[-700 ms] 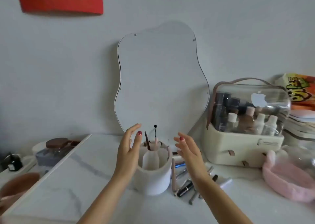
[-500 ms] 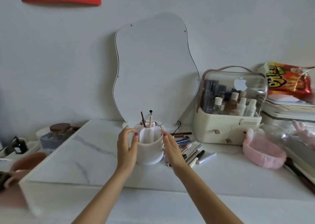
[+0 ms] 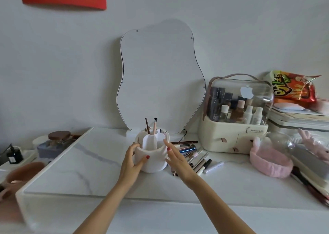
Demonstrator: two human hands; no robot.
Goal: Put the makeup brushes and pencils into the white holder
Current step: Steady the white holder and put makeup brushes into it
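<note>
The white holder [image 3: 153, 158] stands upright on the marble tabletop, divided into compartments. A brown pencil [image 3: 147, 126] and a pink-handled brush [image 3: 154, 126] stick out of its back section. My left hand [image 3: 132, 160] wraps the holder's left side, thumb across its front. My right hand [image 3: 175, 158] rests flat against the holder's right side, fingers spread and holding nothing. A pile of makeup brushes and pencils [image 3: 193, 155] lies loose on the table just right of the holder, partly behind my right hand.
A wavy mirror [image 3: 156, 77] leans on the wall behind the holder. To the right stand a cosmetics case [image 3: 235, 130] with a clear lid, a pink headband [image 3: 268, 160] and a snack bag [image 3: 293, 89]. A jar [image 3: 57, 141] sits at left.
The view has pulled back and tilted. Both hands came in from open on either side of the holder; the left now wraps it and the right lies against it.
</note>
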